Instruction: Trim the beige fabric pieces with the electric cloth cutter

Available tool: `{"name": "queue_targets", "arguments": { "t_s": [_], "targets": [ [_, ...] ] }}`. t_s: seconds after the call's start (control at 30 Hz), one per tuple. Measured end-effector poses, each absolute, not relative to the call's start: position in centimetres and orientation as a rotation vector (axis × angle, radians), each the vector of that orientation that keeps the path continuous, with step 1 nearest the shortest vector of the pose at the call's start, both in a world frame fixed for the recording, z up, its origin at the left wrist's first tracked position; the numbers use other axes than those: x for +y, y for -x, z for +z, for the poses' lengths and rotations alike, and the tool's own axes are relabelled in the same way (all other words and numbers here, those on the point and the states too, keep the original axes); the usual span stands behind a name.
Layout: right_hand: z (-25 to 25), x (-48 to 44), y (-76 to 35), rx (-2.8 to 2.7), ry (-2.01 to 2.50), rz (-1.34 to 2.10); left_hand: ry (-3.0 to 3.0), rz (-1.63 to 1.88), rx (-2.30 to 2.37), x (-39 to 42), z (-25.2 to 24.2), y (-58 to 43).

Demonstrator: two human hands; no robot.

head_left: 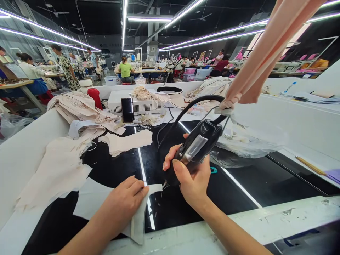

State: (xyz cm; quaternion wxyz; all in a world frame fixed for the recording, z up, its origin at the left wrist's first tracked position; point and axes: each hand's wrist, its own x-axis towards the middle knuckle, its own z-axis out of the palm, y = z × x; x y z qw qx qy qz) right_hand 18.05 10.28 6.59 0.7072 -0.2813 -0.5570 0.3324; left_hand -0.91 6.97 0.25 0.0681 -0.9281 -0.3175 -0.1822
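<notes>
My right hand wraps around a black corded handheld power tool with a clear window on its side. Its narrow tip points down at the end of a curved cream fabric piece. My left hand presses this piece onto the glossy black tabletop, fingers bent and close together; what lies under the fingertips is hidden. A larger pale sheet extends beneath my left forearm. From above, a knotted pink cloth strip is tied to the tool's cord end.
Cream fabric pieces are heaped at left, with another cut piece ahead. A phone leans against a white vented box. Clear plastic lies at right. White side walls border the table; people work at machines beyond.
</notes>
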Motion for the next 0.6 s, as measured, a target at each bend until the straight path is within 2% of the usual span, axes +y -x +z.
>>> {"name": "queue_targets", "arguments": {
  "t_s": [0.2,0.6],
  "targets": [
    [6.6,10.4,-18.1,-1.251,0.629,0.746,2.888,-0.625,-1.118,7.0,0.2,0.8],
    [6.4,11.7,-16.3,-1.223,0.55,0.808,2.9,-0.692,-1.132,7.1,0.1,0.9]
  ]
}}
